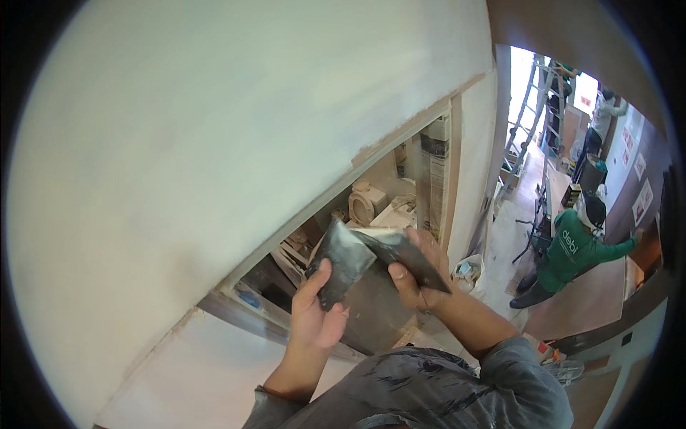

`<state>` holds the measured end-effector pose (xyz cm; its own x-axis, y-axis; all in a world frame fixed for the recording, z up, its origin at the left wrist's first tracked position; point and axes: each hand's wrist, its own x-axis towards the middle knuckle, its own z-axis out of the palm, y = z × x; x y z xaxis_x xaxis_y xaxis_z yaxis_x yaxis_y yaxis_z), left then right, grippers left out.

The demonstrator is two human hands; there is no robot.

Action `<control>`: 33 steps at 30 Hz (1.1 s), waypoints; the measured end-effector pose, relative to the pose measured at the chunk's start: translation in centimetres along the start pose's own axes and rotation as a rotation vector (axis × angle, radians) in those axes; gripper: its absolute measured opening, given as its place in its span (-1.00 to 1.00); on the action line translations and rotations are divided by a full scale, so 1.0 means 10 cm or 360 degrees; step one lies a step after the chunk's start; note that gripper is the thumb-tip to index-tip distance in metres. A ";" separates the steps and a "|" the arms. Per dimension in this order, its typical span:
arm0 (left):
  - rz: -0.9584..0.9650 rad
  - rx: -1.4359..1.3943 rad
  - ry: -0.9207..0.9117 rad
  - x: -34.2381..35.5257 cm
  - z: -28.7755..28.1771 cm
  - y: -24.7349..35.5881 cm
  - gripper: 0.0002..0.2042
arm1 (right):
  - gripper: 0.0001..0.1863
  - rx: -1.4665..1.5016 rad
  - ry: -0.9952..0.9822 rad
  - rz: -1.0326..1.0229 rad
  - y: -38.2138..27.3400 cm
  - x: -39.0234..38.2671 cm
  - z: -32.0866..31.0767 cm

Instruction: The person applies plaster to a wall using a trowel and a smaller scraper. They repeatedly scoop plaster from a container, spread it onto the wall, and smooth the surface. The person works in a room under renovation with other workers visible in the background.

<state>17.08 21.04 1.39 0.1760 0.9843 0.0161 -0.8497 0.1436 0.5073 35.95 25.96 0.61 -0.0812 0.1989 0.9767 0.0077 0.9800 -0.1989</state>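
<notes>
My left hand (314,309) grips a dark, flat rectangular plate (346,263) smeared with white, thumb on its near face. A second dark flat plate (397,250) is held in my right hand (423,275), its thumb on the near side and the fingers mostly hidden behind. Pale paste-like stuff shows along this plate's upper edge. The two plates meet or overlap in front of my chest; whether they touch I cannot tell. Close by on the left rises a large pale wall (214,136) with patchy shading.
A framed opening in the wall (300,222) shows a room with a toilet (363,206). Below right stands a white bin (469,270) holding loose stuff. A person in green (569,247) works at the right. Farther off are a stepladder (525,114) and other people.
</notes>
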 end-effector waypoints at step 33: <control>0.1075 0.2948 -0.0270 0.15 -0.96 -0.28 -0.46 | -0.56 -0.1037 0.0284 0.0835 1.63 1.45 -1.55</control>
<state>14.98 23.11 -8.28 0.2355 0.7887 0.5679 0.6601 -0.5587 0.5022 50.37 44.93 12.82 0.2506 0.5731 0.7802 0.5765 0.5591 -0.5958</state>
